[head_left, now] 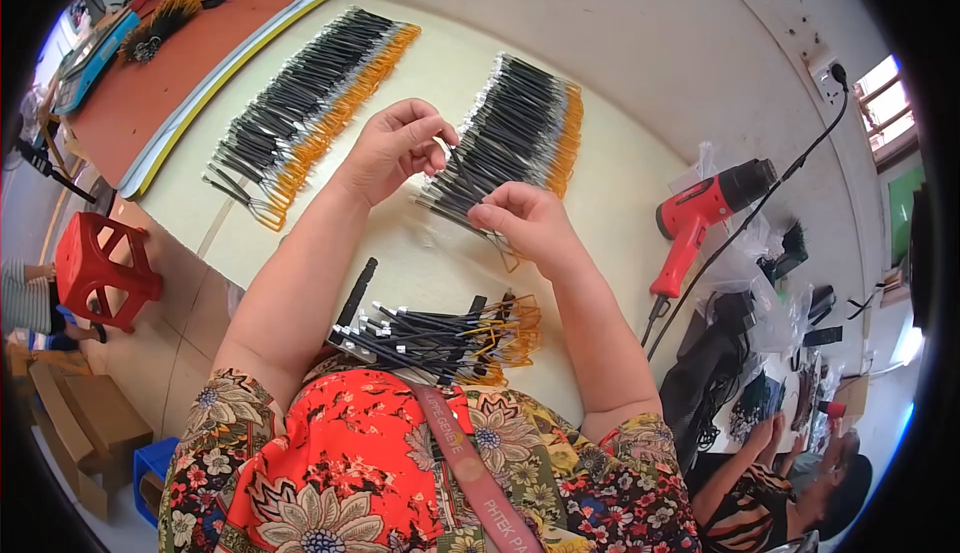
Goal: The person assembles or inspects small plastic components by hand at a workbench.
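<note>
Left hand and right hand pinch one thin black cable between them, mid-table; cable has white end, orange wire tail.

Wearer's body, head view: two bare forearms enter from the lower edge, no sleeves past the upper arm, no watch, rings or bracelets visible. Left hand and right hand both ungloved, nails short and unpainted as far as can be told. Garment is a short-sleeved floral top: red-orange centre panel with dark leaf sprigs, sleeves and sides in dark fabric with large cream, olive and blue flower motifs. A pinkish-red lanyard strap with pale lettering runs diagonally across the chest toward the lower edge. Sleeve hems sit loose around the upper arms.
</note>
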Motion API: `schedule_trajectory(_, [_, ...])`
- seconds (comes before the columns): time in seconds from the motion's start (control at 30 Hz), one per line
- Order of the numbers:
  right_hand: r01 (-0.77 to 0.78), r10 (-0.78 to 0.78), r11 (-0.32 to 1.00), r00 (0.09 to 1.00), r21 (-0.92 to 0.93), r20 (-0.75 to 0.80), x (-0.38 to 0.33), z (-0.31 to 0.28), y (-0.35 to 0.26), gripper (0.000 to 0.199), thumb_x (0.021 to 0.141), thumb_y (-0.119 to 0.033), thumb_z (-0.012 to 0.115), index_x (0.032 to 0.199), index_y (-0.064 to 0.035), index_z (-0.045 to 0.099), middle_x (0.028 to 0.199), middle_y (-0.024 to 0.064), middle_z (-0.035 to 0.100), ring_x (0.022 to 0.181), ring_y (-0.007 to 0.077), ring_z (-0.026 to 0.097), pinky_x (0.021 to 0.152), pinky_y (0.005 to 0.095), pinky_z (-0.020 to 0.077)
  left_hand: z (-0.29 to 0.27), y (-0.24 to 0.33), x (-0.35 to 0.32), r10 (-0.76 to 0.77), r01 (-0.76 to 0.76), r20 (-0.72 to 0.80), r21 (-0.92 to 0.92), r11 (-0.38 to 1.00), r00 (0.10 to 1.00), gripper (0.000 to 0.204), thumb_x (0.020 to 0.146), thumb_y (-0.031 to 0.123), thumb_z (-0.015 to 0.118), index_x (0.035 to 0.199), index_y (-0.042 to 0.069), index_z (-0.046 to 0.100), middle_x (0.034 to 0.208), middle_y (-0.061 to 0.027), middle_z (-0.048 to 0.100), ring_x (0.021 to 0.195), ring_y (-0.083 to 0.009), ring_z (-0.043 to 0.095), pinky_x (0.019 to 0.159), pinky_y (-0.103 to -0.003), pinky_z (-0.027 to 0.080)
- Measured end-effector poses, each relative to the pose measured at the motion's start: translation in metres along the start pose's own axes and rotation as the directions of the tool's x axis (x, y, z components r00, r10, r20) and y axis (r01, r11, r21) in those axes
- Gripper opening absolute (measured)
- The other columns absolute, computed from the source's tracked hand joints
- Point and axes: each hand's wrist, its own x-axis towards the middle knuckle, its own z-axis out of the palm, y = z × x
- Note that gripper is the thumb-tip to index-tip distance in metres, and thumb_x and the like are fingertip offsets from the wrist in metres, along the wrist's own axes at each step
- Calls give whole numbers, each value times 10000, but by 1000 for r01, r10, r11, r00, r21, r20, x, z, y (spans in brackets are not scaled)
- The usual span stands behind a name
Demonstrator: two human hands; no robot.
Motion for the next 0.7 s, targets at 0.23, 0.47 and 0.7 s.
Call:
schedule_trajectory(0.23, [60, -66, 994, 995, -92, -71, -3, 0, 3, 170, 809, -194, 669, 814, -32, 619, 736, -10, 619, 660, 45, 535, 597, 216, 437, 2, 1, 0, -3, 4, -19, 14, 1000, 1000, 102, 892, 175, 586, 910, 81, 549, 907, -103, 638, 641, -124, 614, 558, -226, 494])
schedule_trajectory(0.47, [310, -448, 659, 894, -685, -26, -19, -4, -16, 102, 758, -104, 668, 785, -23, 613, 903, 106, 634, 795, 210, 608, 661, 293, 481, -6, 9, 2, 70, -50, -152, 134, 990, 986, 212, 913, 271, 538, 1001, 78, 546, 1066, -95, 612, 584, -95, 558, 527, -203, 449])
schedule_trajectory(0.7, [391, -555, 320, 816, -863, 164, -20, 7, -6, 118, 695, -95, 692, 759, -34, 614, 1040, 124, 596, 991, 300, 545, 857, 413, 415, -15, 14, 2, 110, -81, -247, 126, 989, 963, 181, 895, 260, 558, 971, 97, 576, 1029, -80, 631, 564, -83, 530, 521, -193, 426])
